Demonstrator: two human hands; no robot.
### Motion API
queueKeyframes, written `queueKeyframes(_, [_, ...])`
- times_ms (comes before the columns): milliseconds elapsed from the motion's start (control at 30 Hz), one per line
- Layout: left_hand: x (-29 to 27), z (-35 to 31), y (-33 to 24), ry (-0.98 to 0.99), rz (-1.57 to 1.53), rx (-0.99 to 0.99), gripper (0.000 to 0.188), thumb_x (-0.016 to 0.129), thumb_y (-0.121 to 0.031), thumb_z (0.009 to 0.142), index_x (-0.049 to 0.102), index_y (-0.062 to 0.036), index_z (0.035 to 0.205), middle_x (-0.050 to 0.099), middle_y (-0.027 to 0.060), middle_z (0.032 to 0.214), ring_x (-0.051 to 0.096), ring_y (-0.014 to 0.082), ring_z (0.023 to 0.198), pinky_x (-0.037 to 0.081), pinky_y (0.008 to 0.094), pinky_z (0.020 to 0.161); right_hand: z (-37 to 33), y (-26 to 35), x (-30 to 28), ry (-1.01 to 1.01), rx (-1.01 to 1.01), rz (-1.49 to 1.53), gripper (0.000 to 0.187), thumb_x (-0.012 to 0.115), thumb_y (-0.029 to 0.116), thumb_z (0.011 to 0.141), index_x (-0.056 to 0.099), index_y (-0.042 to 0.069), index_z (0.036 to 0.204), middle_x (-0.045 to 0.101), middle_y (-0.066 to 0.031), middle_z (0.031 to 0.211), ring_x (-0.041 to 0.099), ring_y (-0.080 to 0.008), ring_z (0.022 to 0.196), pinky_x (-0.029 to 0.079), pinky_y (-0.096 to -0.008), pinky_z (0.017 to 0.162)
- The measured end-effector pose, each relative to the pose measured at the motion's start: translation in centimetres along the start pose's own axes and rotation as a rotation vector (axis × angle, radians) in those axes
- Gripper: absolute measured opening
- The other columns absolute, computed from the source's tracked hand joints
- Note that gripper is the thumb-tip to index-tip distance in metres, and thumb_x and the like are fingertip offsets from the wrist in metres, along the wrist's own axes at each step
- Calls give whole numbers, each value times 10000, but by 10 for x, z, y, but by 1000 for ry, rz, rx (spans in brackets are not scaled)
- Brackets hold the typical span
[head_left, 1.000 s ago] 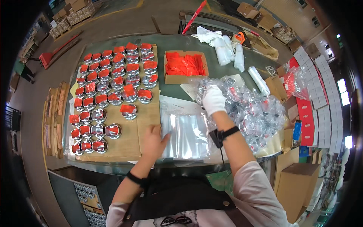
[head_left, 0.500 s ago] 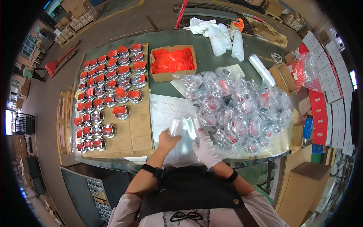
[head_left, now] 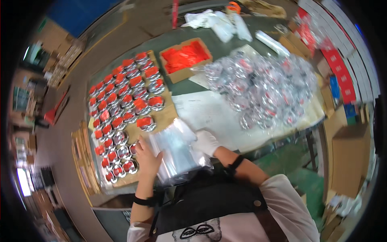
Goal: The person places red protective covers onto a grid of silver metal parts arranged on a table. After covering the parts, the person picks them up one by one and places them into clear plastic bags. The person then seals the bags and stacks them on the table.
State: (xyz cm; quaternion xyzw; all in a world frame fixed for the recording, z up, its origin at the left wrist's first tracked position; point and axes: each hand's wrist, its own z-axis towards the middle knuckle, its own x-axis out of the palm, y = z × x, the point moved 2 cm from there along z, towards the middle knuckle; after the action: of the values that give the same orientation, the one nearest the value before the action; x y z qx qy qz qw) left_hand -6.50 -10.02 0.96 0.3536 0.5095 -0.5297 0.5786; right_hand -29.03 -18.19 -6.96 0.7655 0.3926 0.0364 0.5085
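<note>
My bare left hand (head_left: 148, 158) is at the near right corner of the rows of chrome round parts (head_left: 122, 152) with red pieces on top. Its fingertips are beside one of these parts, with thumb and fingers apart. My white-gloved right hand (head_left: 206, 143) grips the right side of a clear plastic bag (head_left: 173, 150), which lies spread between my hands over the table's near edge. How many layers of plastic there are is hard to tell. The gloved fingertips are partly hidden by the plastic.
An open carton (head_left: 185, 60) of red pieces stands at the back. To the right lies a heap of bagged chrome parts (head_left: 262, 84). Paper sheets (head_left: 197, 109) lie in the middle, plastic rolls (head_left: 272, 43) at the far side. Cartons (head_left: 350, 153) stand at the right.
My view has turned. My left hand has let go of the plastic and moved left to the chrome parts. My right hand has come left with the bag, which now lies spread out.
</note>
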Motion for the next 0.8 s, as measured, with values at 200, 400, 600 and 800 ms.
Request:
queueKeyframes(200, [116,1,-19,368,-242,288,510,788,-341,720,593,31,1009,618,183,977,586,342,886,473,407,807,-36,9,27,-887,-260,-333,160,577,139,735,625,14,822,622,-168,747,625,-384,678,513,-458,623])
queueKeyframes(400, [116,47,-8,630,-606,419,168,679,-77,848,662,23,982,662,80,920,601,170,829,495,293,758,-51,-1,53,-1087,-154,-247,206,639,254,591,628,50,569,586,-149,579,571,-328,549,458,-422,517])
queueKeyframes(600, [77,57,-16,657,-663,502,280,683,-187,897,638,16,1085,613,45,861,528,111,735,428,247,621,-80,17,44,-820,89,213,208,683,212,629,704,10,675,653,-219,682,690,-358,702,542,-436,592])
queueKeyframes(800, [14,16,-40,805,-1154,121,349,656,-121,896,573,24,1202,621,69,990,557,132,820,450,244,718,-71,55,38,-563,-289,247,301,698,336,681,729,47,762,686,-163,728,651,-307,664,507,-408,629])
